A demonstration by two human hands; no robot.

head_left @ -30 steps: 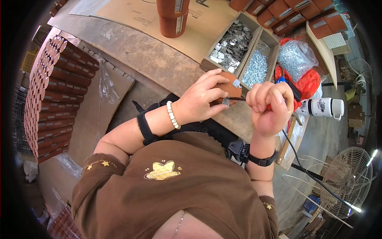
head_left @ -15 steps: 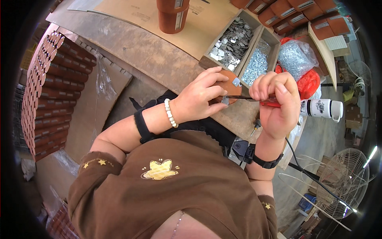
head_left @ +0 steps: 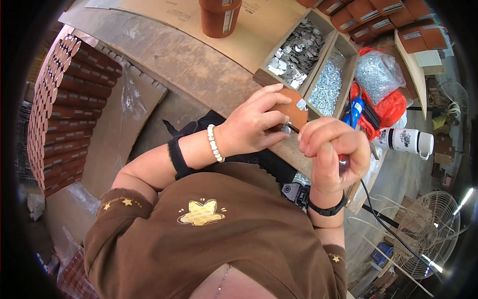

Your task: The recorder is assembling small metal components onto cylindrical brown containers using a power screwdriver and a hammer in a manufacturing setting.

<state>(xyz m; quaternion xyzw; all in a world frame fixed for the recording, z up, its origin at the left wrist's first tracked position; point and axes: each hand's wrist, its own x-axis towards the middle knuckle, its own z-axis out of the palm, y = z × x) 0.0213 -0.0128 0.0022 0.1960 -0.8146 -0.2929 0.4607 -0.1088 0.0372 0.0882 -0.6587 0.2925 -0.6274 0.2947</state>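
My left hand [head_left: 256, 117], with a beaded bracelet, is wrapped round a reddish-brown round piece [head_left: 296, 115] whose flat face shows. A small silver metal plate [head_left: 301, 104] sits near that face's edge, and a second bit of metal [head_left: 286, 129] shows by my fingertips. My right hand [head_left: 333, 152] is closed round a screwdriver with a red handle [head_left: 343, 163]. Its dark shaft [head_left: 293, 128] reaches the second bit of metal; the fingers hide most of the handle. Whether a screw sits under the tip is too small to tell.
Beyond my hands stand wooden boxes of metal plates [head_left: 301, 47] and silver screws [head_left: 326, 84]. A red bag [head_left: 391, 107], a blue tool [head_left: 354, 110] and a white bottle [head_left: 406, 140] are to the right. Brown pots [head_left: 219, 22] stand on the bench; several are stacked at left [head_left: 79, 109].
My right hand has come lower and nearer me, tilting the screwdriver's shaft from nearly level to slanting up-left. The blue tool has come into sight. My left hand keeps its hold.
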